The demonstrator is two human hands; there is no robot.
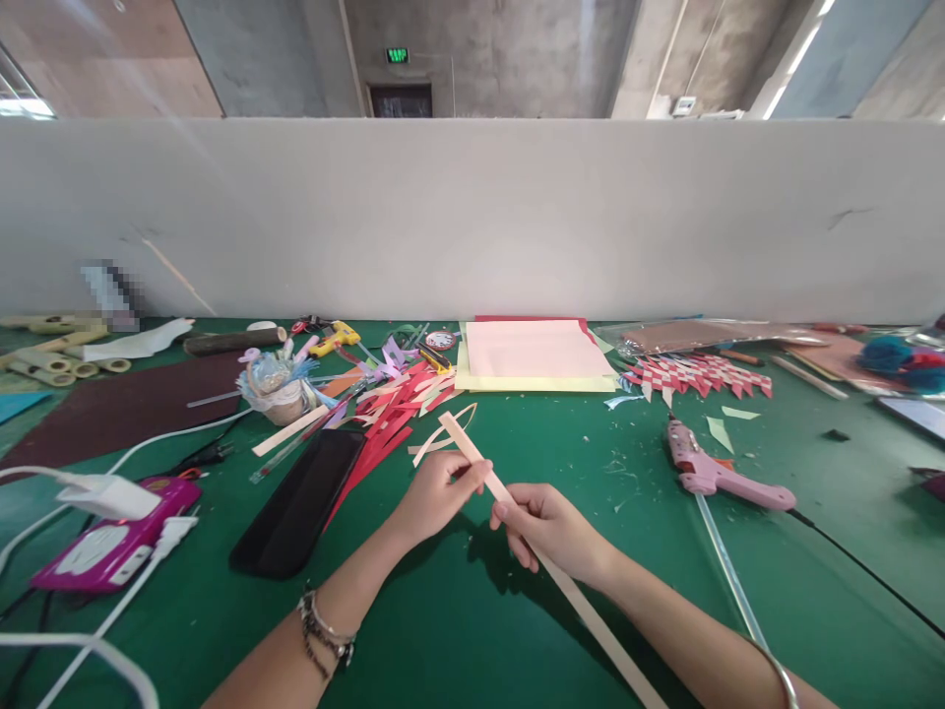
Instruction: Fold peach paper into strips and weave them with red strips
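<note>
A long pale pink paper strip [587, 615] slants across the middle of the view, from beyond my fingers down to the bottom edge. My left hand [441, 495] pinches it near its far end. Just below, my right hand [550, 529] grips the same strip between thumb and fingers. Behind my left hand lies a loose, curled pale strip [459, 421]. A pile of red and pink paper strips [395, 409] spreads to the left of it. Farther back rests a stack of paper sheets [532, 352], pink on top and yellow below.
On the right lie a pink glue gun [727, 478] with a clear glue stick and a woven red-and-white paper piece [698, 376]. On the left are a black case [299, 507], a magenta power strip [110, 542] with white cables, and a yellow glue gun [336, 339]. A grey partition [472, 217] closes the back.
</note>
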